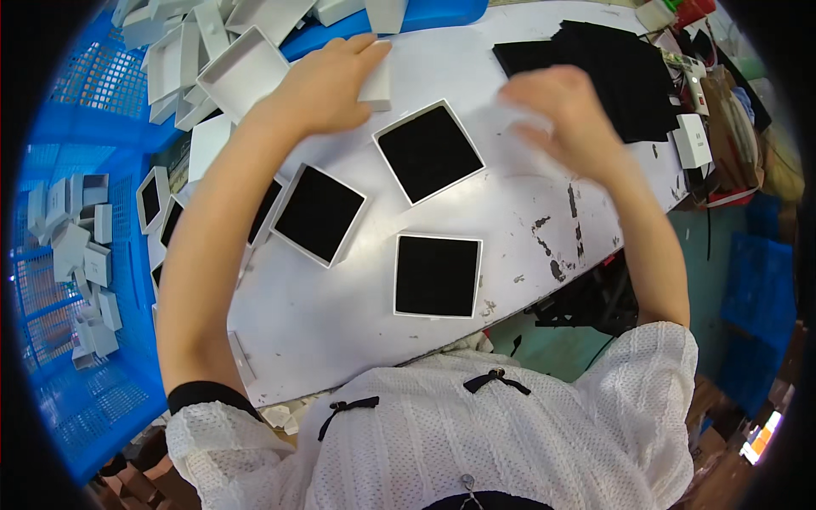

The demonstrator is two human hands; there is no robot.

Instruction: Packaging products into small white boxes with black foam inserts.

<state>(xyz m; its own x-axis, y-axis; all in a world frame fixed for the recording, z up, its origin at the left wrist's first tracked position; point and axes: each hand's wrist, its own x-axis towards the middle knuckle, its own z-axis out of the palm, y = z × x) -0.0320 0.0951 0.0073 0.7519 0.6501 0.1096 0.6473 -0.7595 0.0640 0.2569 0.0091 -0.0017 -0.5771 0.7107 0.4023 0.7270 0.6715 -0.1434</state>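
My left hand (pixel 319 89) reaches to the far side of the table, thumb and fingers closed around a small white box (pixel 380 85). My right hand (pixel 565 115) is smeared by motion; its thumb and fingers look apart, with nothing visible between them. It hovers beside a stack of black sheets (pixel 625 85). Between my hands a square white box with a black insert (pixel 429 153) lies tilted on the table. Two more such boxes lie nearer me, a left one (pixel 320 214) and a front one (pixel 438 276). Others are partly hidden behind my left forearm.
White box parts, including an open tray (pixel 244 72), are heaped at the far left by a blue bin (pixel 433 13). Blue plastic crates (pixel 93 161) with white boxes stand left of the white table (pixel 314 340). A small white box (pixel 693 142) and clutter line the right edge.
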